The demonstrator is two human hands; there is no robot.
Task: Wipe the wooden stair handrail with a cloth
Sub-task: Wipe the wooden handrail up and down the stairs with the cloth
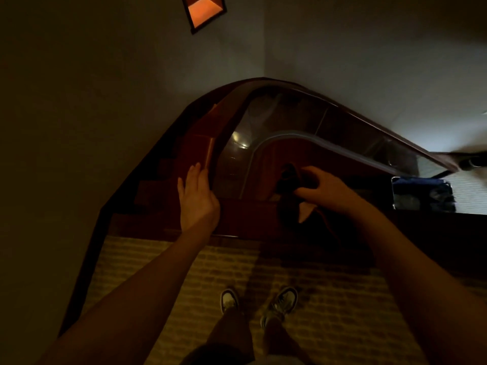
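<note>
Dim light fills a stairwell, with patterned carpet (163, 264) underfoot and plain walls meeting in a corner ahead. Just beyond both hands the wooden handrail (232, 106) bends away over glass panels (276, 114). The left hand (196, 198) lies flat with fingers straight, its fingertips resting against the rail's lower end, holding nothing. The right hand (320, 187) is curled around a dark cloth (288, 191), which bunches past the fingers and hangs down below the wrist; the cloth sits to the right of the rail, apart from it, over the dark wood ledge (250, 219).

Wiping looks not yet begun on this stretch: the cloth needs carrying leftward onto the rail near the left hand, then drawing along the curve. The left hand itself occupies the starting spot and would need to shift.

Far right of the right hand sits a dark bag (421, 193); above, a framed orange picture (204, 11). Two shoes (229, 299) stand below.
</note>
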